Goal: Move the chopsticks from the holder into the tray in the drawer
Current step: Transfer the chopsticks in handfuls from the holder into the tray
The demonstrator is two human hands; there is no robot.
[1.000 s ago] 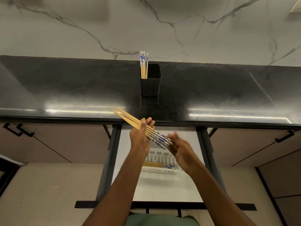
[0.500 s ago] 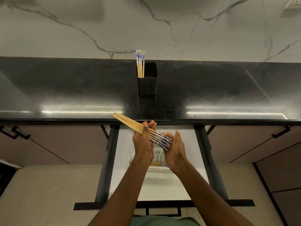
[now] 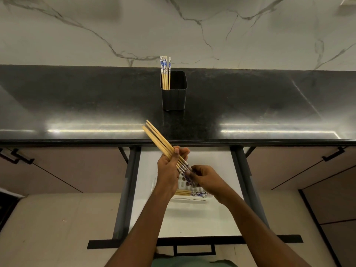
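Several chopsticks (image 3: 163, 145) are bunched in the left hand (image 3: 168, 170), whose fingers are wrapped around the middle of the bundle above the open drawer (image 3: 217, 218). The plain wooden tips slant up and left, past the front edge of the counter (image 3: 77, 105). The right hand (image 3: 207, 177) is closed around the blue-patterned ends of the same bundle, just beside the left hand. Below both hands a white tray (image 3: 189, 198) sits in the drawer, with a few chopsticks in the tray (image 3: 189, 193) lying flat along its near side. On the counter, toward its back edge, stands a black holder (image 3: 174, 93), and a few chopsticks in the holder (image 3: 165, 74) lean upright in its left corner.
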